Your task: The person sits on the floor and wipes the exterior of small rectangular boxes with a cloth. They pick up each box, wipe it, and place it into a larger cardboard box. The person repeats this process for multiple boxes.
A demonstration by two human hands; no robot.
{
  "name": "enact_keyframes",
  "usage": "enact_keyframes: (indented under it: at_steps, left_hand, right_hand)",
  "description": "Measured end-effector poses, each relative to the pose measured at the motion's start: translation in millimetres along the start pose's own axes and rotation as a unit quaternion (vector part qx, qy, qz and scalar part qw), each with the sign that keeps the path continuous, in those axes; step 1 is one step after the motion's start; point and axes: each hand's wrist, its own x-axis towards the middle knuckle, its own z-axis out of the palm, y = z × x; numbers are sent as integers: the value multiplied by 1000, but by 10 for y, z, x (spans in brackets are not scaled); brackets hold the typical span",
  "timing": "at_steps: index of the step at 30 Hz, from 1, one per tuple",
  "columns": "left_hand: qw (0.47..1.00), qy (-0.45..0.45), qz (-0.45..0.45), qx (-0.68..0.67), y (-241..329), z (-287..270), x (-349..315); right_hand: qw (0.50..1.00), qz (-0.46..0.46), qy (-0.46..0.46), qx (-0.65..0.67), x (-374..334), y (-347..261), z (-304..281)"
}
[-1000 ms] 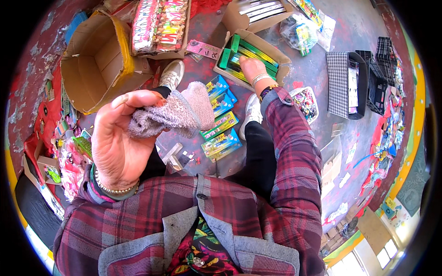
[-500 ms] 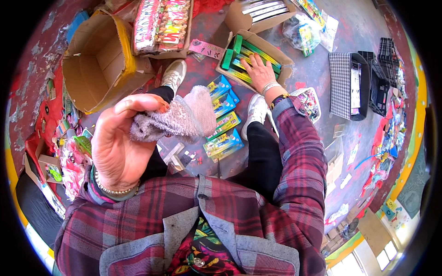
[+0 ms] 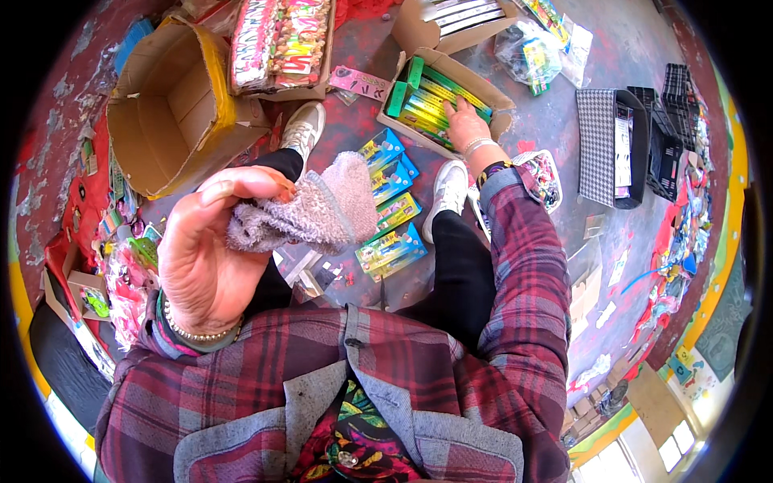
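Note:
Between the thumb and fingers of my left hand [image 3: 211, 249] is a pinkish-grey terry cloth [image 3: 342, 197], raised in front of my lap. My right hand [image 3: 469, 129] reaches into an open cardboard box [image 3: 506, 121] of narrow green-and-yellow packs [image 3: 423, 109]. Its fingers are bent together onto one of the packs near the box's right side; the fingertips are partly hidden. On the floor between my shoes lies a column of flat blue-and-yellow packets [image 3: 394, 251], partly behind the cloth.
At the left stands a large open carton [image 3: 173, 101], beside a box of colourful wrapped goods [image 3: 282, 40]. Another carton [image 3: 411, 28] sits far ahead. A white basket [image 3: 554, 181] is near my right wrist; checked bins [image 3: 600, 153] stand farther right. Small goods line both sides.
My right hand has moved slightly right and toward me within the box. Its spread fingers have drawn together and bent down. My left hand and the cloth have hardly moved.

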Motion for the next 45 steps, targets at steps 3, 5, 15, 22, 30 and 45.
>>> enact_keyframes:
  at_steps: [3,5,15,22,30,45]
  left_hand:
    - [1000,1,2,-3,0,-4,-3]
    - [1000,0,1,-2,-1,-10,1]
    - [1000,-5,-9,16,-7,35,8]
    - [997,38,-58,19,37,27,-41]
    - [989,-103,1,-104,-49,-43,-91]
    - [758,-169,11,629,-1398,-529,411]
  right_hand:
    - [1000,-2,0,6,-7,-50,-58]
    - [999,-10,2,30,-72,-47,-171]
    - [995,27,-54,84,-30,82,-598]
    - [848,-199,-52,488,-807,-625,-1852]
    - [706,-268,-31,655,-1729,-1582,-2088]
    - [376,-24,311,872,-2970,-923,-1723]
